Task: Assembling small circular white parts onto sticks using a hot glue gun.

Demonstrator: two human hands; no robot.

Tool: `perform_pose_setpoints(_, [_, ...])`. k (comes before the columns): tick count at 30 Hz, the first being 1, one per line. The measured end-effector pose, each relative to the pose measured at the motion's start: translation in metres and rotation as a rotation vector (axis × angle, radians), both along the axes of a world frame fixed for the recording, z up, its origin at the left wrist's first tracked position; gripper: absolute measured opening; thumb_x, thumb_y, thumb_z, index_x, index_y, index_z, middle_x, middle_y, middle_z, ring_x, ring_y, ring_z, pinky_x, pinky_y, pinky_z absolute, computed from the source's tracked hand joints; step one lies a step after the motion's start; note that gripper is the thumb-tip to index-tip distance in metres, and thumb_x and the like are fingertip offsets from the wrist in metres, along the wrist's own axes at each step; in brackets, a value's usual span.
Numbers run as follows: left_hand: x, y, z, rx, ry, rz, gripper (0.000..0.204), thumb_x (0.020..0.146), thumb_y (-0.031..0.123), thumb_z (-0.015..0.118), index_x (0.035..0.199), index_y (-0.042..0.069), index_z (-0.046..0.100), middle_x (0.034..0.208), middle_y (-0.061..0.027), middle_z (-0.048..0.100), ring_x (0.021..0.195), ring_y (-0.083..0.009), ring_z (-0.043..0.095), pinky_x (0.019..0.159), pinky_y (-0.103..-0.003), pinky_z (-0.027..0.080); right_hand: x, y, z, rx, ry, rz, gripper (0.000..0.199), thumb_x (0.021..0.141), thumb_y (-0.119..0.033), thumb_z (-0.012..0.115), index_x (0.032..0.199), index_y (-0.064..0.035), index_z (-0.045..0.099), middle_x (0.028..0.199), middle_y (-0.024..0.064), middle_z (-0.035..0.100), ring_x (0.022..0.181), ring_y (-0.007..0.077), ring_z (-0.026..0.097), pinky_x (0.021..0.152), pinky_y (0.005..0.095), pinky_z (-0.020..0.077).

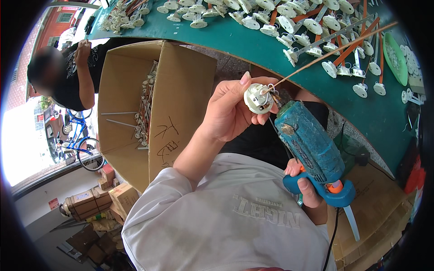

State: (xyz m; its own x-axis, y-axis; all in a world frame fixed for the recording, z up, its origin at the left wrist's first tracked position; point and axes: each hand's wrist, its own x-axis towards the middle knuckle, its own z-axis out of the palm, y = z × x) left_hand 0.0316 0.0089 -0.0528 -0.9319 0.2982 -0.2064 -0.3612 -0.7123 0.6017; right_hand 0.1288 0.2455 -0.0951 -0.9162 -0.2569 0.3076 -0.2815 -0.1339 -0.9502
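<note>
My left hand [226, 110] pinches a round white plastic disc [257, 100] with small wires and fittings on its face. A long thin brown strip [332, 55] runs from the disc up to the right, over the table. In my right hand [309, 192] is a worn blue hot glue gun [309, 140], gripped by its handle. Its nozzle end sits right by the disc; whether the tip touches is hard to make out. A pale glue stick [351, 223] pokes out of the gun's rear.
A green table [361, 119] carries many similar white discs [313, 26] on strips and a bright green tray [395, 58]. At my left stands an open cardboard box [183, 90] holding more strips. Another person [83, 77] is beyond it. A black cord [333, 237] hangs below the gun.
</note>
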Motion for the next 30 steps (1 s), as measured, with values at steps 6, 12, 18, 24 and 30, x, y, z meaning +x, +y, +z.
perform_pose_setpoints(6, [0.000,-0.002,-0.002,-0.022,0.020,0.003,0.053,0.104,0.032,0.042,0.121,-0.017,0.054,0.082,-0.0236,0.066,0.054,-0.0209,0.061,0.045,-0.024,0.045,-0.004,-0.011,0.024,-0.141,-0.227,0.017,0.020,0.078,-0.006,0.067,0.096,0.0003,0.066,0.086,0.0082,0.070,0.071,0.0173,0.067,0.062,0.0273,0.0562])
perform_pose_setpoints(12, [-0.001,-0.003,-0.006,-0.076,0.037,0.001,0.053,0.104,0.031,0.040,0.122,-0.017,0.053,0.088,-0.0294,0.066,0.055,-0.0203,0.061,0.047,-0.024,0.045,-0.005,-0.010,0.027,-0.129,-0.242,0.013,0.018,0.076,-0.006,0.068,0.094,-0.0013,0.068,0.086,0.0070,0.071,0.070,0.0171,0.067,0.062,0.0271,0.0561])
perform_pose_setpoints(18, [-0.001,-0.002,-0.007,-0.050,0.043,0.034,0.053,0.105,0.032,0.037,0.125,-0.015,0.050,0.091,-0.0310,0.066,0.062,-0.0194,0.066,0.052,-0.021,0.052,0.001,-0.001,0.003,0.216,0.169,-0.022,0.018,0.078,-0.013,0.070,0.093,-0.0033,0.069,0.085,0.0049,0.072,0.069,0.0180,0.067,0.060,0.0272,0.0542])
perform_pose_setpoints(24, [0.000,-0.002,-0.009,-0.086,0.090,0.055,0.049,0.105,0.030,0.040,0.129,-0.011,0.050,0.099,-0.0339,0.065,0.066,-0.0192,0.068,0.056,-0.021,0.055,-0.008,-0.008,0.026,-0.011,-0.151,0.035,0.019,0.079,-0.014,0.072,0.095,-0.0032,0.069,0.086,0.0063,0.072,0.071,0.0178,0.068,0.062,0.0271,0.0541])
perform_pose_setpoints(30, [-0.001,-0.003,-0.014,-0.042,0.140,0.073,0.045,0.103,0.028,0.044,0.129,-0.009,0.052,0.104,-0.0340,0.064,0.075,-0.0205,0.069,0.062,-0.022,0.056,-0.009,-0.011,0.021,-0.075,-0.167,0.052,0.021,0.078,-0.013,0.071,0.096,-0.0022,0.069,0.086,0.0086,0.072,0.071,0.0196,0.069,0.066,0.0278,0.0554])
